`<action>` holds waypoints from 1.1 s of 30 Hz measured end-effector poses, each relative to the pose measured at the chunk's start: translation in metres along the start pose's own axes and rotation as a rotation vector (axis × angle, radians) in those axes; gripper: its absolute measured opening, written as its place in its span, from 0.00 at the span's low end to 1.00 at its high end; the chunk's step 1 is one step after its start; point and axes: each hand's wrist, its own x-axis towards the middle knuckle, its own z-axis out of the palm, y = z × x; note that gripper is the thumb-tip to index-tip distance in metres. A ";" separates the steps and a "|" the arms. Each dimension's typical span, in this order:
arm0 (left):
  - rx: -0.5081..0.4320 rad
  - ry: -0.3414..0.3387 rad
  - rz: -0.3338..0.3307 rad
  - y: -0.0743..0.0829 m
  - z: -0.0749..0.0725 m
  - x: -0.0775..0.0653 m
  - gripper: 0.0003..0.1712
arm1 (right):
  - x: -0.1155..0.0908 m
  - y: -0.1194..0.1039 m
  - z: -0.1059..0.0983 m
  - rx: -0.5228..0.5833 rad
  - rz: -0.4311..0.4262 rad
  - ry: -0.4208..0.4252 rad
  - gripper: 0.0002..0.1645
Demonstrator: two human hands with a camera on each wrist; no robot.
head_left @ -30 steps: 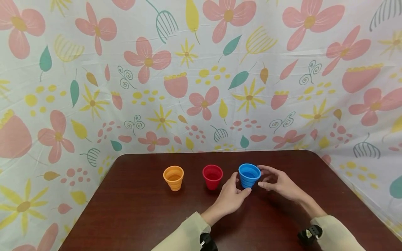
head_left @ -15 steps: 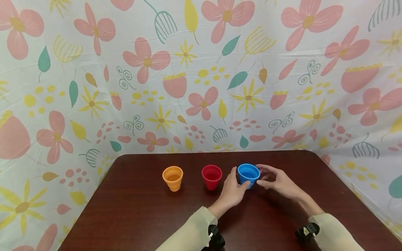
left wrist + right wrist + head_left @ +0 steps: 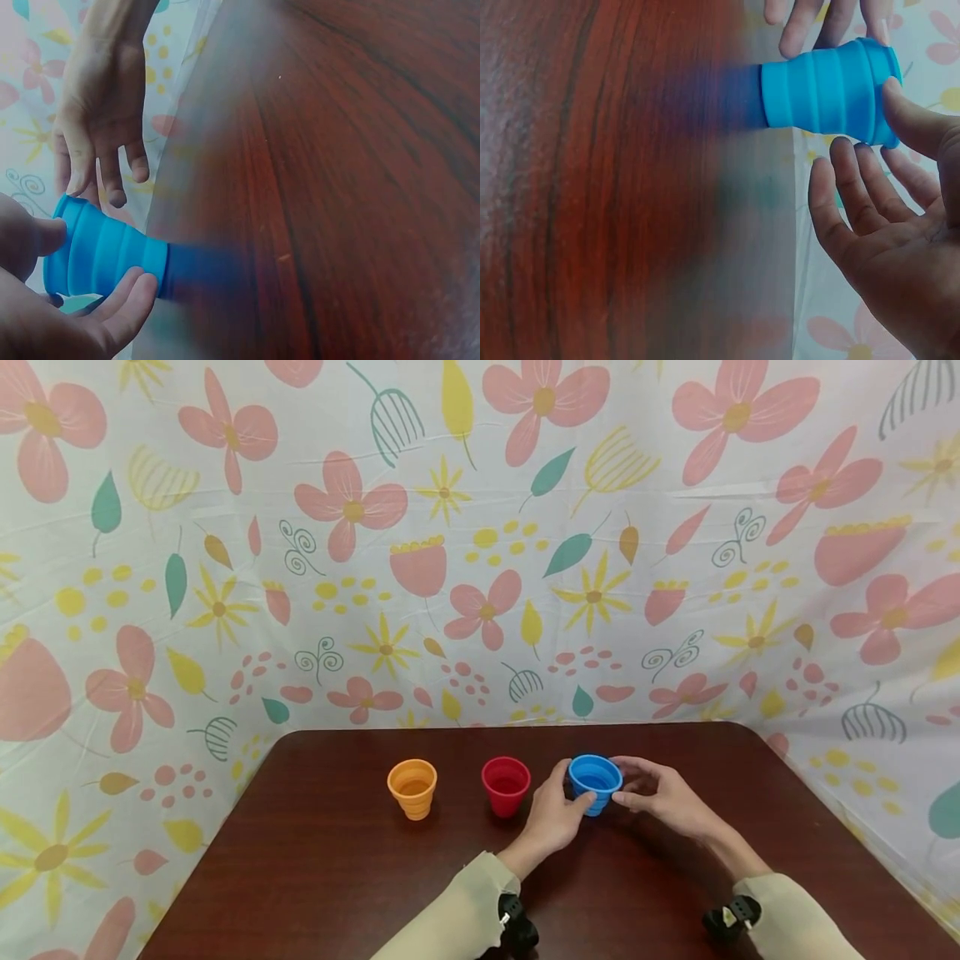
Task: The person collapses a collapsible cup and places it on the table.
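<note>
A blue ribbed collapsible cup [image 3: 595, 777] stands upright on the dark table between both hands. My left hand [image 3: 553, 818] grips its left side, thumb across the near wall and fingers round behind, partly hidden. In the left wrist view the left fingertips [image 3: 133, 296] lie along the cup's lower wall. From the right, my right hand [image 3: 666, 795] holds the cup loosely, thumb and forefinger at the rim side. The right wrist view has the right thumb [image 3: 907, 120] at the rim and the other fingers curved close by the cup's wall.
A red cup [image 3: 506, 787] stands just left of my left hand, and an orange cup [image 3: 412, 789] stands farther left in the same row. Behind the brown table [image 3: 322, 877] hangs a white cloth [image 3: 480, 543] printed with flowers.
My left hand has moved in against the blue cup, its thumb now across the near wall. The right hand has hardly moved. All the cups stay in place.
</note>
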 end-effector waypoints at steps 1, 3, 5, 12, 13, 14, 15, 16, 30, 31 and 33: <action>-0.003 0.000 0.002 0.000 0.000 0.000 0.31 | -0.001 0.000 0.000 0.000 -0.008 0.002 0.34; -0.007 -0.004 0.001 0.000 0.000 -0.002 0.31 | -0.003 0.000 0.001 -0.002 -0.029 0.006 0.33; -0.016 -0.010 -0.001 0.001 0.000 -0.005 0.32 | -0.006 -0.002 0.001 -0.006 -0.047 0.011 0.33; -0.056 -0.043 0.002 0.012 -0.001 -0.023 0.33 | -0.022 -0.012 0.001 -0.020 -0.048 0.028 0.32; -0.059 -0.047 0.006 0.012 -0.001 -0.025 0.33 | -0.023 -0.013 0.001 -0.019 -0.050 0.029 0.31; -0.063 -0.051 0.007 0.013 -0.002 -0.026 0.33 | -0.024 -0.014 0.002 -0.020 -0.057 0.033 0.31; -0.068 -0.055 0.012 0.013 -0.002 -0.028 0.33 | -0.026 -0.015 0.002 -0.021 -0.062 0.037 0.31; -0.072 -0.058 0.017 0.014 -0.003 -0.029 0.33 | -0.027 -0.016 0.002 -0.022 -0.068 0.041 0.31; -0.094 -0.098 0.026 0.016 -0.019 -0.043 0.34 | -0.035 -0.031 0.013 -0.019 -0.106 0.080 0.30; -0.096 -0.099 0.030 0.017 -0.020 -0.044 0.33 | -0.036 -0.032 0.013 -0.019 -0.106 0.085 0.30; -0.101 -0.106 0.032 0.017 -0.024 -0.047 0.32 | -0.037 -0.034 0.017 -0.018 -0.103 0.094 0.30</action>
